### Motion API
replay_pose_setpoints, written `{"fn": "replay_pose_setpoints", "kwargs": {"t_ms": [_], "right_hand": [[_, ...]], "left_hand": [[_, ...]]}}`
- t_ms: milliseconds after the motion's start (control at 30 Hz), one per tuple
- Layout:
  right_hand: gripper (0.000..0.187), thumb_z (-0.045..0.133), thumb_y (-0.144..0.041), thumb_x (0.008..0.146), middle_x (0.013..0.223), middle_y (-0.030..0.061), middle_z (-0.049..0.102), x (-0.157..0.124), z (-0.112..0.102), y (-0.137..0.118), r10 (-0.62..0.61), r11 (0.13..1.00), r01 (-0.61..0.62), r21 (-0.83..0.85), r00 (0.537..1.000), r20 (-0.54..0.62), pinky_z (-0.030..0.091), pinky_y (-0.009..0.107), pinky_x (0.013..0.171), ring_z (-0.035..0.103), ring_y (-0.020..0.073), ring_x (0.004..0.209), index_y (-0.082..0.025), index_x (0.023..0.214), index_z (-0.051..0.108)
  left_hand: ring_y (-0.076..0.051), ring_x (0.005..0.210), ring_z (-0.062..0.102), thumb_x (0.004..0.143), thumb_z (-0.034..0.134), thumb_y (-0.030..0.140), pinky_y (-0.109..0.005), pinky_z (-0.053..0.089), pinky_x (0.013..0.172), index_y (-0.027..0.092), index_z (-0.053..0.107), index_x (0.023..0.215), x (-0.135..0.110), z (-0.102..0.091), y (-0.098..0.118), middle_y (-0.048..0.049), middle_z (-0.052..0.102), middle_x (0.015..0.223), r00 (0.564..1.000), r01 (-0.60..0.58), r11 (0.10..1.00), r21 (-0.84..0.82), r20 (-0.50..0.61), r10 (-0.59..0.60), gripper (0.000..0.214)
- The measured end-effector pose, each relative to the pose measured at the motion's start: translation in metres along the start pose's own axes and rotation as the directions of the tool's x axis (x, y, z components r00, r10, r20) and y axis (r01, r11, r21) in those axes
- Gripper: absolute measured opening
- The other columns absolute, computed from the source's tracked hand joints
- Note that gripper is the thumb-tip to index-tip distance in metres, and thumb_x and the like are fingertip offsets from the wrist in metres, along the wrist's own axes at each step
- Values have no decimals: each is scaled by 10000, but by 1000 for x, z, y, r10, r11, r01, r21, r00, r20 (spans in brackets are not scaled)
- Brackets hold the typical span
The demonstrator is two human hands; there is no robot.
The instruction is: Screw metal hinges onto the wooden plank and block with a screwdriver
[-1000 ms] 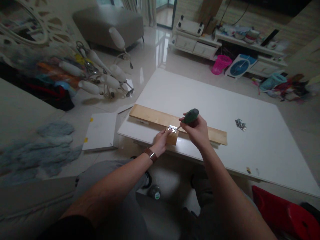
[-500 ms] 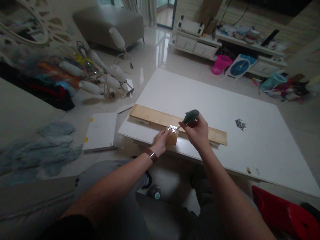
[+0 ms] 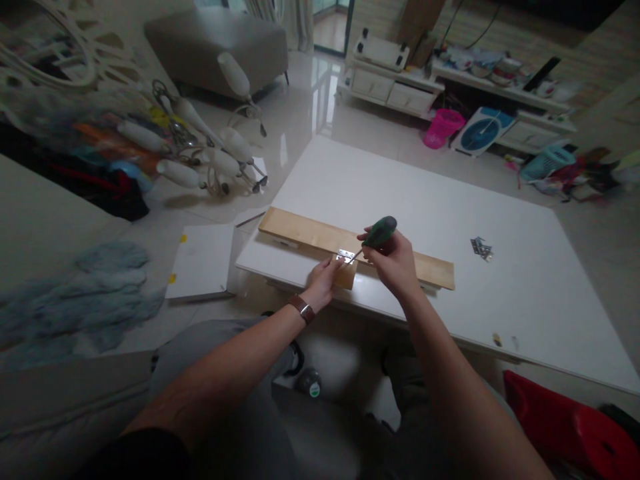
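Note:
A long light-wood board [image 3: 305, 230] lies across the near part of the white tabletop [image 3: 430, 197]. At its front edge sits a metal hinge [image 3: 347, 254], which also lies over a small wooden piece [image 3: 346, 279]. My left hand [image 3: 320, 280] grips that small piece, its fingertips close to the hinge. In my right hand [image 3: 397, 263] is a screwdriver [image 3: 381, 232] with a green and black handle. Its shaft slants down to the hinge, and the tip is too small to make out there.
Loose metal hinges [image 3: 481, 249] lie to the right on the tabletop. A red plastic thing [image 3: 565, 427] stands at the lower right. On the left are a white panel [image 3: 203, 261] and a lamp with several white shades [image 3: 220, 163].
My right hand's fingers have shifted around the screwdriver handle, and the handle has moved slightly. My left hand, the hinge and the board have stayed in place.

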State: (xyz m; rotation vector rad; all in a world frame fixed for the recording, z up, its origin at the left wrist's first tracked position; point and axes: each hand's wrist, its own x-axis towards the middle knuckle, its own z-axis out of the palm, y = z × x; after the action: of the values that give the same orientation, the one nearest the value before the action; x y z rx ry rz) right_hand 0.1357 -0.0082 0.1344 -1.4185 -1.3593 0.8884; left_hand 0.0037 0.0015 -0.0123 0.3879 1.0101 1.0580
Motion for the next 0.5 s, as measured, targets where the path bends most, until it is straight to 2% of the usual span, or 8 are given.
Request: {"fn": "replay_pose_setpoints", "kwargs": {"t_ms": [200, 267, 400, 500], "right_hand": [[272, 723, -246, 757, 1072, 52, 785, 2, -2, -2, -24, 999, 24, 39, 1000, 10, 572, 336, 615, 699, 157, 695, -247, 1014, 634], [274, 744, -273, 769, 1044, 43, 773, 1, -2, -1, -41, 999, 40, -17, 999, -21, 559, 332, 610, 702, 161, 697, -248, 1019, 634], [262, 785, -320, 756, 859, 25, 734, -1, -1, -2, -82, 976, 59, -209, 991, -107, 523, 337, 618, 631, 161, 662, -224, 984, 700], [230, 795, -339, 745, 805, 31, 728, -2, 0, -4, -92, 966, 53, -255, 985, -145, 525, 359, 651, 600, 167, 657, -210, 926, 735]], "left_hand": [[-243, 844, 727, 573, 975, 444, -322, 522, 736, 174, 783, 905, -1, 1, 0, -94, 807, 945, 1000, 0, 1000, -21, 13, 0, 469], [-232, 827, 720, 559, 981, 445, -315, 519, 733, 175, 777, 877, -1, 1, 0, -87, 805, 927, 1000, -5, 1000, -19, -2, 5, 465], [-217, 808, 710, 567, 976, 456, -314, 520, 748, 178, 793, 904, -1, 1, 1, -71, 804, 915, 1000, -14, 1000, -10, -6, 14, 473], [-213, 832, 706, 578, 970, 434, -311, 514, 769, 184, 809, 934, -2, 2, 1, -69, 810, 950, 1000, -6, 1000, -13, -4, 6, 463]]}}
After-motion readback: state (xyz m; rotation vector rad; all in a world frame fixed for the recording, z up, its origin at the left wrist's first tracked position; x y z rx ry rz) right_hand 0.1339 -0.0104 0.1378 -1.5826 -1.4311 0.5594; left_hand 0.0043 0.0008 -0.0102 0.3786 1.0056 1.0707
